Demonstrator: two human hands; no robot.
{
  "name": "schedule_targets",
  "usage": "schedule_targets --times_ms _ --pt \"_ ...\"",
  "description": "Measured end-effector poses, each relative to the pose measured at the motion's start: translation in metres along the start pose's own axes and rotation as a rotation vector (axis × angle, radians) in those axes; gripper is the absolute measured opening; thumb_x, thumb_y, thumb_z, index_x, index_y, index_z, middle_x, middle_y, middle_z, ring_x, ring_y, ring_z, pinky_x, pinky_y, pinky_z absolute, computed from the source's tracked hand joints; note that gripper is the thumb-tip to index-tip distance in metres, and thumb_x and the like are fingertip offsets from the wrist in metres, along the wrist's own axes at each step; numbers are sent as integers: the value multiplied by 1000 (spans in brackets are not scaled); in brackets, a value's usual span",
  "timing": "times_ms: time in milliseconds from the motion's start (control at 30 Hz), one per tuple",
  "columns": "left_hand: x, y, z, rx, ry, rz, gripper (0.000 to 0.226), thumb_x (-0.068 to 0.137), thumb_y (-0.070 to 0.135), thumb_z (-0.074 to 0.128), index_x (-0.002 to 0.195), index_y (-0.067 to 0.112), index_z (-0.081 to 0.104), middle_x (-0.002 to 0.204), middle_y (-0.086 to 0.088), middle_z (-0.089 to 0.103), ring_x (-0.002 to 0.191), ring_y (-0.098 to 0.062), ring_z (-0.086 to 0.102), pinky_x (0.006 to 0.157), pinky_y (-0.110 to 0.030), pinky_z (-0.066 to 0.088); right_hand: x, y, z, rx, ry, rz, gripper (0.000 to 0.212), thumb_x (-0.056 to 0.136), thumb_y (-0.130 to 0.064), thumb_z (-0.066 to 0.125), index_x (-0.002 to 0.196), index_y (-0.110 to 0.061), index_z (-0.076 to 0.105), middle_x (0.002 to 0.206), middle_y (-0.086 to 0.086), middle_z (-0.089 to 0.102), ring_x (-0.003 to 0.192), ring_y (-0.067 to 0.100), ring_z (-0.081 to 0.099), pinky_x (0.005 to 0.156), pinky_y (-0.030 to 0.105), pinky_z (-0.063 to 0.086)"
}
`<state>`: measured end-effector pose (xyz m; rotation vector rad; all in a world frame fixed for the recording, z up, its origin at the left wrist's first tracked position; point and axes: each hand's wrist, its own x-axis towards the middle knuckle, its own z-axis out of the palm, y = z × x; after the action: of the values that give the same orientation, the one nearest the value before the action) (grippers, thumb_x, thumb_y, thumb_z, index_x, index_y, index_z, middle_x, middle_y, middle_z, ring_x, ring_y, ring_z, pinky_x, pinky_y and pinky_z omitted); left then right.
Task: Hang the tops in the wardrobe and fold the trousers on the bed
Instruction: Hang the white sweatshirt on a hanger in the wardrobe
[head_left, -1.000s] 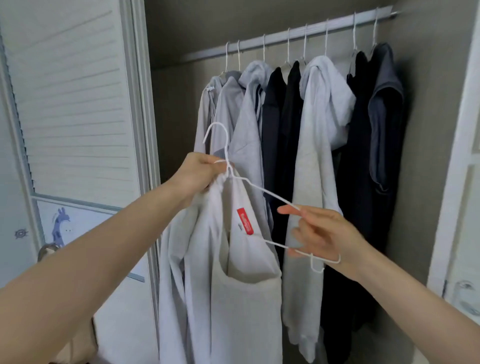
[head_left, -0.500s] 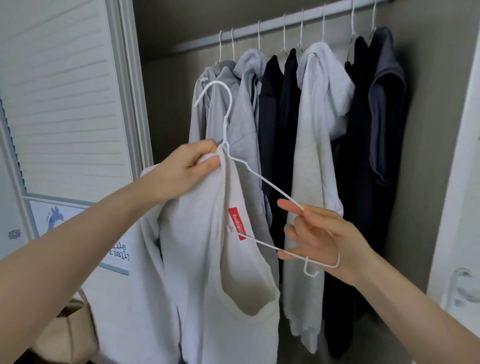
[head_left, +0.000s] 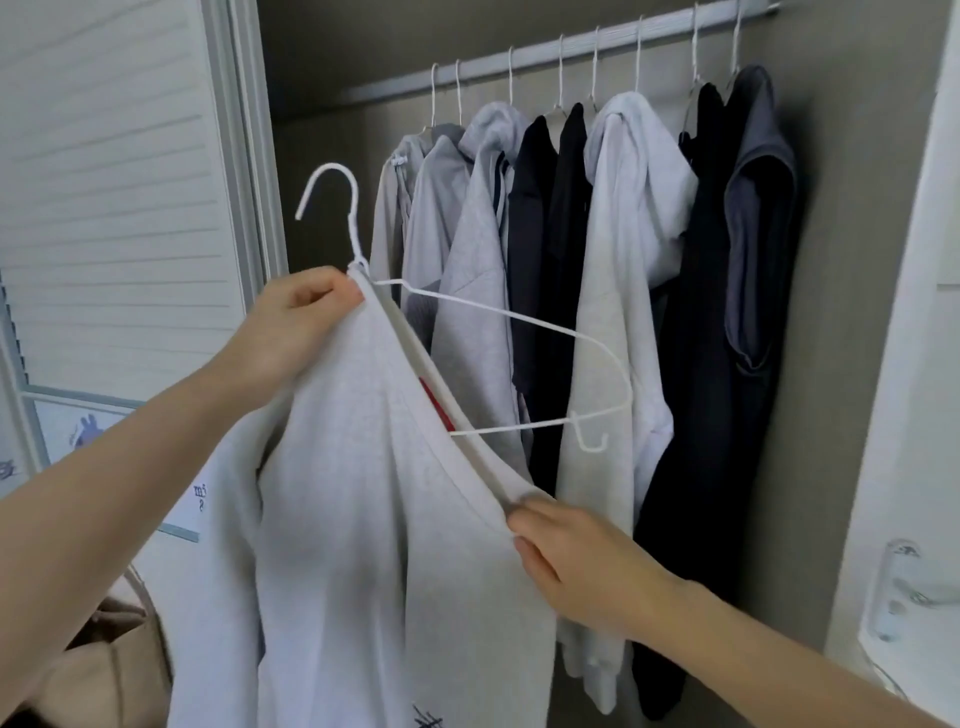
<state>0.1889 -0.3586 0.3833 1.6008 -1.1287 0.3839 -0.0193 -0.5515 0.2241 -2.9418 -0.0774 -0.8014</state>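
- Wardrobe interior fills the background, with a louvred door (head_left: 104, 208) at the left and a rail (head_left: 571, 49) running up to the right.
- A white wire hanger (head_left: 519, 317) is seen left of centre, its hook free in the air, well below the rail and left of the hung tops (head_left: 613, 260).
- The left hand (head_left: 291, 327) is clenched on the collar of a light grey top (head_left: 353, 519) just under the hanger's neck; whether the wire itself is pinched cannot be told.
- The right hand (head_left: 566, 561) is curled round the neckline edge lower down, so the opening is stretched taut between the two hands.
- The hanger's right shoulder is seen bare, outside the neckline, above the right hand.
- The step would be done well if the neckline were drawn over that bare shoulder before lifting, with the neck kept pinched so the wire is not spun.
- A gap on the rail left of the hung tops is judged the likeliest place for the hook.
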Motion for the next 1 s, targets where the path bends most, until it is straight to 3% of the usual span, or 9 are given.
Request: schedule_targets --times_ms 67,167,300,433,500,633,767,867,1000 --pt "0 -10 -11 20 45 -46 28 96 34 54 71 28 67 69 14 56 63 2 49 70 -27 38 -10 8 -5 -368 59 -196 20 93 -28 45 84 -19 60 81 -6 60 89 16 55 98 45 43" --pt "-4 -21 -27 57 85 -100 25 94 40 55 75 35 71 74 18 62 74 -1 56 73 -27 41 -11 14 -21 -461 1 -154 16 90 -35 46 93 -25 59 93 -11 61 101 15 55 106 50 36" --pt "-15 -29 -34 180 72 -63 26 95 35 56 71 33 67 65 16 59 62 -2 52 63 -26 38 -9 32 -30 -326 -78 -25 21 103 -33 31 112 -26 48 122 -11 44 93 11 47 74 27 42" --pt "-29 -37 -35 398 0 -38 33 97 33 56 65 39 59 55 16 54 62 -10 45 80 -41 37 -3 39 -44 -159 -51 54 18 99 -38 28 97 -31 45 102 -18 37 77 0 41 62 13 31" --pt "-34 -32 -27 437 -32 -20 31 98 34 54 68 36 58 59 11 57 66 -10 50 92 -49 38 7 35 -45 -62 -23 114 22 91 -47 31 94 -32 48 96 -17 41 75 0 44 66 18 36" --pt "-44 -12 9 437 -136 186 36 98 29 52 64 38 49 59 8 49 64 -4 47 80 -41 37 41 11 -36 -62 151 119 36 93 -34 26 112 -16 51 99 -5 35 81 18 47 70 33 41" --pt "-47 0 32 464 -121 346 37 98 34 52 63 40 40 58 15 43 64 0 44 77 -39 32 61 -14 -44 164 365 45 23 93 -36 22 91 -27 43 86 -7 39 73 9 43 66 24 37" --pt "-44 -12 14 416 -118 292 22 96 40 52 75 35 50 58 12 48 59 -1 47 71 -33 31 61 -5 -64 214 503 35 16 94 -25 31 87 -23 45 82 -3 46 76 12 48 68 25 39" --pt "-39 -38 -14 389 -44 104 40 90 51 49 63 23 45 53 7 49 56 -8 47 60 -29 34 57 10 -88 120 647 43 11 85 -13 44 78 -12 52 75 0 48 69 12 49 64 19 36"
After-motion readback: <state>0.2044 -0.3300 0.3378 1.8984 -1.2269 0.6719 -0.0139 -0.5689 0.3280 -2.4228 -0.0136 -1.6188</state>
